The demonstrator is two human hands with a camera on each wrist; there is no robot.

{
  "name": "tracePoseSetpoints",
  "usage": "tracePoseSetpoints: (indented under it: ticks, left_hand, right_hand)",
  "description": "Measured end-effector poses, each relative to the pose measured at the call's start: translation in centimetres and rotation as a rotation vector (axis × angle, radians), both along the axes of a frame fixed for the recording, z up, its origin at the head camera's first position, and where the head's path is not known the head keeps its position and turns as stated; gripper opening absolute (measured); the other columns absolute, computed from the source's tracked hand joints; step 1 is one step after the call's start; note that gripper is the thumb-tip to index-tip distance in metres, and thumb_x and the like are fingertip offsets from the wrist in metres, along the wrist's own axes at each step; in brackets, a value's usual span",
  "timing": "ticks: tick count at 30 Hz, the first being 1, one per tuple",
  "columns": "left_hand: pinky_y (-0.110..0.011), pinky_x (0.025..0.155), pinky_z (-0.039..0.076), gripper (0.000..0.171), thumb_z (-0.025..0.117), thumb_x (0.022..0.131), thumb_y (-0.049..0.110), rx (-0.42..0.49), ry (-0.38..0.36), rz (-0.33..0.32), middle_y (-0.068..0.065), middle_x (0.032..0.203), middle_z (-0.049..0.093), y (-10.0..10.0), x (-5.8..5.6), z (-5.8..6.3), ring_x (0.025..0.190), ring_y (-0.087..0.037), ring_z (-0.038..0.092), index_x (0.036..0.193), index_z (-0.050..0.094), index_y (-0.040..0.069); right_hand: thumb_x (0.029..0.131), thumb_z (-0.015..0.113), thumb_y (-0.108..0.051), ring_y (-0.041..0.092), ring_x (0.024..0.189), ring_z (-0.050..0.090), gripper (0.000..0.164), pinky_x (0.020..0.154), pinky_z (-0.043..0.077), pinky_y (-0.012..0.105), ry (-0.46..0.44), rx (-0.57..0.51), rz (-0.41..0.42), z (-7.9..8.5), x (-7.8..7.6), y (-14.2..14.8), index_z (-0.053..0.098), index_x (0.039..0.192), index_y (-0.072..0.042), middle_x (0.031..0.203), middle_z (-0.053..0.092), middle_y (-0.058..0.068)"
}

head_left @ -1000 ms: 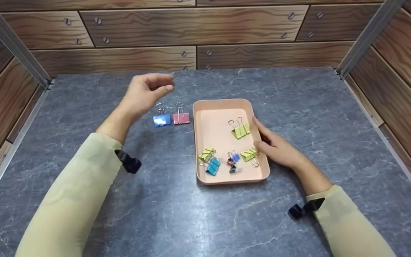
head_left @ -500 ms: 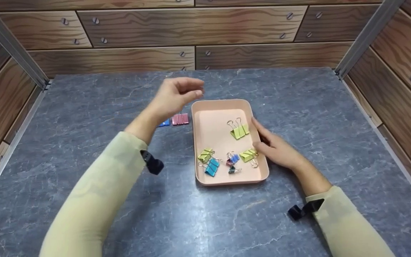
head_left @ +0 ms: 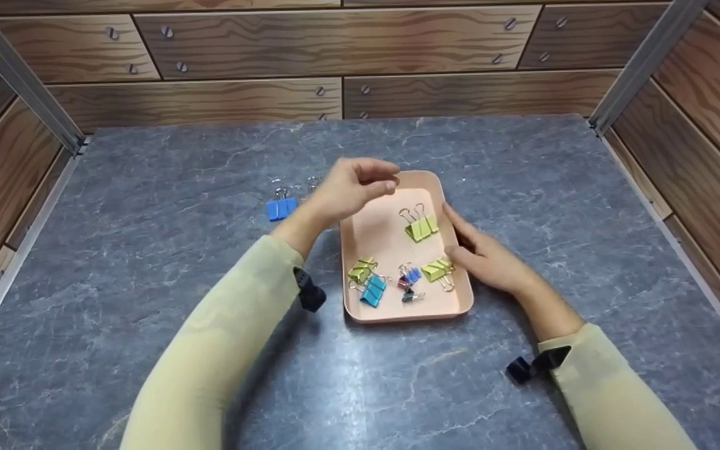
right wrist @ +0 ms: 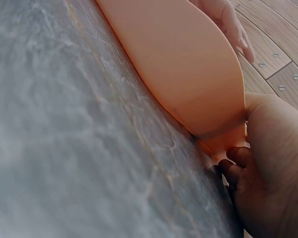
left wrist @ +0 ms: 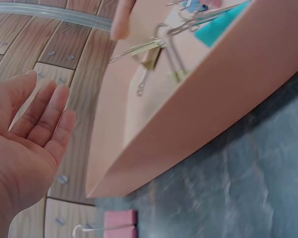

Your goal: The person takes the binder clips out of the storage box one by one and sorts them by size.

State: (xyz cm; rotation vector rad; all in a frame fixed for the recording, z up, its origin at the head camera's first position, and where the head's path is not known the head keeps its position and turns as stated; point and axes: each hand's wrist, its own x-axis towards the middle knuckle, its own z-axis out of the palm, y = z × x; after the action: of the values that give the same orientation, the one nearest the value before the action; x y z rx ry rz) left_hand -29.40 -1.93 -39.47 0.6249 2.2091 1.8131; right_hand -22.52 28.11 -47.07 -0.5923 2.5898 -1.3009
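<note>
My left hand (head_left: pixel 350 190), fingers loosely bent with nothing visible in them, hovers over the far left corner of a pale pink tray (head_left: pixel 379 240). On the tray's right side my right hand (head_left: pixel 491 259) grips the wall, thumb at the rim and fingers along the outside. Inside lie binder clips: a lime one (head_left: pixel 421 229) with raised handles, another lime clip (head_left: pixel 437 269), an olive-green clip (head_left: pixel 361 269) and a teal clip (head_left: pixel 373 292). Small clips, blue (head_left: pixel 412 275), red and dark, cluster near the front.
Left of the tray, a large blue binder clip (head_left: pixel 281 209) lies on the grey marbled table (head_left: pixel 166 206). A pink binder clip (left wrist: pixel 120 225) beside it is mostly hidden by my left hand in the head view. Wood-patterned walls (head_left: pixel 347 44) enclose the table.
My left hand has moved right and nearer, from above the blue and pink clips to over the tray. My right hand and the tray have stayed in place.
</note>
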Motion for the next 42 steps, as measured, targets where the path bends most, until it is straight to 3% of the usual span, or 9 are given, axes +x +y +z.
tracePoseSetpoints:
  ticks: [10, 19, 28, 34, 42]
  left_hand:
    - [-0.026, 0.097, 0.056, 0.034, 0.070, 0.102, 0.002, -0.032, -0.025, -0.051, -0.016, 0.128, 0.073, 1.7, -0.4, -2.1, 0.115, -0.020, 0.070, 0.136, 0.069, 0.000]
    - [-0.029, 0.096, 0.058, 0.038, 0.069, 0.102, -0.001, -0.042, -0.055, -0.142, -0.021, 0.132, 0.071, 3.0, -0.4, -3.3, 0.116, -0.028, 0.071, 0.139, 0.065, -0.004]
    - [-0.026, 0.104, 0.052, 0.038, 0.069, 0.103, 0.004, -0.127, -0.055, -0.209, -0.015, 0.135, 0.071, 3.5, -0.6, -3.9, 0.123, -0.021, 0.068, 0.140, 0.066, -0.001]
    - [-0.024, 0.109, 0.047, 0.035, 0.067, 0.105, 0.009, -0.211, -0.009, -0.227, -0.009, 0.136, 0.072, 3.3, -0.6, -4.0, 0.126, -0.017, 0.065, 0.140, 0.068, 0.004]
    - [-0.024, 0.106, 0.048, 0.035, 0.066, 0.105, 0.009, -0.220, -0.024, -0.230, -0.008, 0.135, 0.072, 3.1, -0.4, -4.2, 0.124, -0.017, 0.065, 0.139, 0.068, 0.003]
  right_hand:
    - [0.109, 0.058, -0.021, 0.030, 0.157, 0.027, 0.074, 0.127, 0.020, 0.049, -0.012, -0.029, 0.004, 0.0, 0.0, 0.1, 0.018, 0.171, -0.025, 0.173, 0.025, 0.012]
    - [0.108, 0.058, -0.022, 0.035, 0.157, 0.027, 0.076, 0.127, 0.020, 0.052, -0.002, -0.010, 0.004, -0.1, 0.2, 0.4, 0.016, 0.171, -0.026, 0.173, 0.024, 0.014]
    - [0.108, 0.058, -0.022, 0.037, 0.156, 0.028, 0.076, 0.127, 0.021, 0.055, -0.001, -0.005, 0.007, 0.0, 0.2, 0.4, 0.016, 0.171, -0.025, 0.173, 0.023, 0.015]
    - [0.108, 0.057, -0.019, 0.037, 0.156, 0.028, 0.074, 0.127, 0.020, 0.054, 0.010, -0.014, 0.008, 0.1, 0.2, 0.2, 0.018, 0.171, -0.022, 0.173, 0.024, 0.016]
    - [0.108, 0.057, -0.017, 0.034, 0.157, 0.029, 0.074, 0.127, 0.020, 0.051, -0.010, -0.037, 0.017, 0.1, 0.1, -0.1, 0.019, 0.171, -0.023, 0.172, 0.025, 0.015]
